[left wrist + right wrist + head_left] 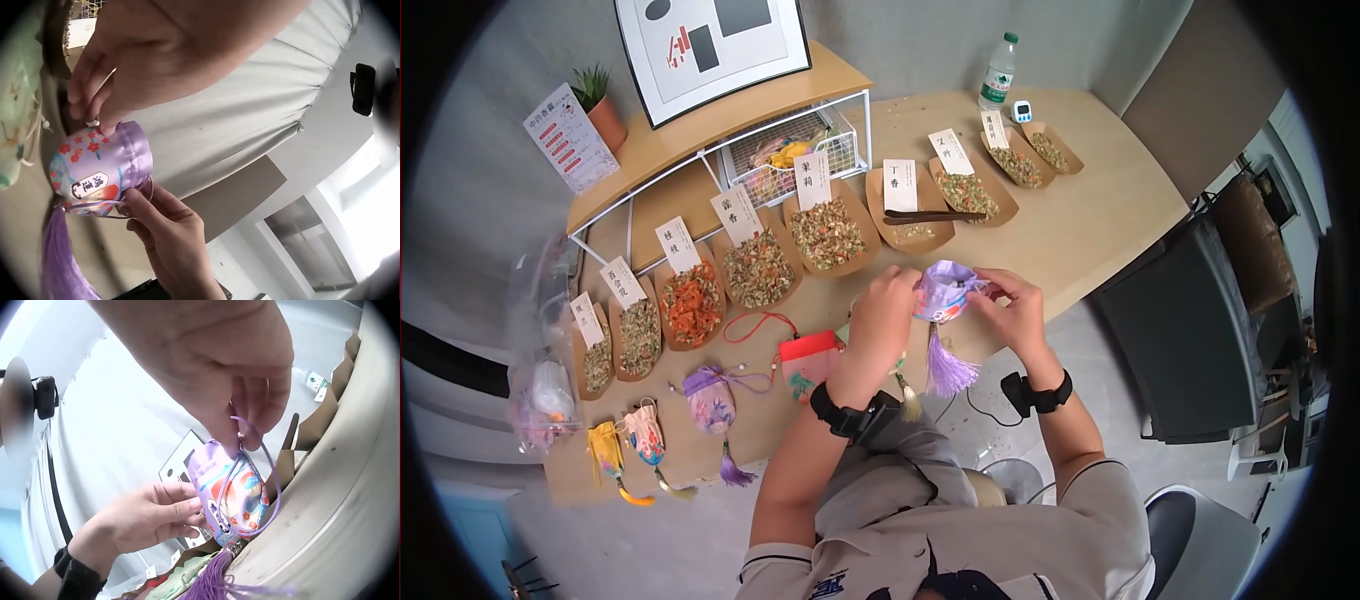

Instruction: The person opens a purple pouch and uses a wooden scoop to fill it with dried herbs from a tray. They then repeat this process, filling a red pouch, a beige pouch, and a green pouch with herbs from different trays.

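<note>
A purple satin drawstring pouch with printed flowers is held up in front of the person, its mouth gathered partway open. From its bottom hangs a purple tassel. My left hand pinches one side of the pouch near the mouth. On the other side, the right hand pinches the rim where the thin purple cord comes out. In the left wrist view the pouch shows a white label with dark characters. Below the left hand, a red and green pouch lies on the table.
Paper trays of dried herbs with name cards line the table. Dark wooden tongs lie across one tray. More pouches lie at the front left. A wooden shelf and a water bottle stand at the back.
</note>
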The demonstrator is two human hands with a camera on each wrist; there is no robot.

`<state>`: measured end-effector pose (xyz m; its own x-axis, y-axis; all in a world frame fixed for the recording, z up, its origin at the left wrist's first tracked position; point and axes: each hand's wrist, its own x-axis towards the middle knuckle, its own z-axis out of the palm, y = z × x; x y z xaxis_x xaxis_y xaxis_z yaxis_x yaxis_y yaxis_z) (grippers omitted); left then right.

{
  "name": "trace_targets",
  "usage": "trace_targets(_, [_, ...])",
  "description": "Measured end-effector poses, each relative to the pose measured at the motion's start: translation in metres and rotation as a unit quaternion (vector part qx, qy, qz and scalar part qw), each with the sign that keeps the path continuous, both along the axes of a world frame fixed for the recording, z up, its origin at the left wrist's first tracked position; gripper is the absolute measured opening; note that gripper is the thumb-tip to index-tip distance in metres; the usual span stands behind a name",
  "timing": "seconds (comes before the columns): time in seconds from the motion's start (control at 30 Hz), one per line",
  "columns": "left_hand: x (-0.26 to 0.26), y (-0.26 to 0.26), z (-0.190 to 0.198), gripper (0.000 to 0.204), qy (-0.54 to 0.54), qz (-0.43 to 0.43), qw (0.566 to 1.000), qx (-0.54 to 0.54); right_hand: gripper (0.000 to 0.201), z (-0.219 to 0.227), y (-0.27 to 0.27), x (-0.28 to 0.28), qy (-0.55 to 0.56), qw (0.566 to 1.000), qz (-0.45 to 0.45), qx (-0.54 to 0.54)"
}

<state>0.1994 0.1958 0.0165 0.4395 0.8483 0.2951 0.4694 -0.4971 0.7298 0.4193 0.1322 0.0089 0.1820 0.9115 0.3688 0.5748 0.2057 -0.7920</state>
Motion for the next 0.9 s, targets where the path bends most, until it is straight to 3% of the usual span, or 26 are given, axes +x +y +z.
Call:
trace_targets(0.07, [0.000, -0.002, 0.002, 0.014, -0.003, 0.021, 1.000, -0.008, 0.032, -0.003, -0.004, 0.005, -0.009, 1.000, -0.020, -0.010])
trace_targets(0.17, [0.000, -0.002, -0.005, 0.012, -0.046, 0.039, 0.998, -0.002, 0.034, -0.001, -0.010, 0.016, 0.248, 0.963, 0.017, -0.101])
trace_targets(0.27, [-0.001, -0.004, -0.006, 0.018, -0.069, 0.040, 0.997, 0.022, 0.040, 0.016, -0.017, 0.019, 0.401, 0.903, 0.009, -0.154])
trace_targets(0.37, [0.000, -0.007, -0.014, 0.019, -0.093, 0.033, 0.995, 0.034, 0.044, 0.016, -0.020, 0.013, 0.353, 0.919, 0.025, -0.174])
trace_targets(0.57, [-0.001, -0.010, -0.018, 0.020, -0.105, 0.033, 0.993, 0.031, 0.024, 0.012, -0.022, 0.009, 0.286, 0.927, 0.049, -0.239])
trace_targets(0.67, [-0.006, -0.018, -0.005, 0.017, -0.049, 0.067, 0.993, 0.085, 0.016, -0.002, -0.020, 0.017, 0.218, 0.955, 0.050, -0.197])
trace_targets(0.77, [-0.015, -0.010, -0.009, 0.014, -0.082, 0.032, 0.992, 0.087, 0.013, 0.002, -0.020, 0.021, 0.066, 0.992, 0.060, -0.086])
trace_targets(0.9, [-0.025, -0.007, -0.003, 0.011, -0.063, -0.021, 0.997, 0.033, 0.010, 0.019, -0.021, 0.024, -0.011, 0.997, 0.046, -0.055])
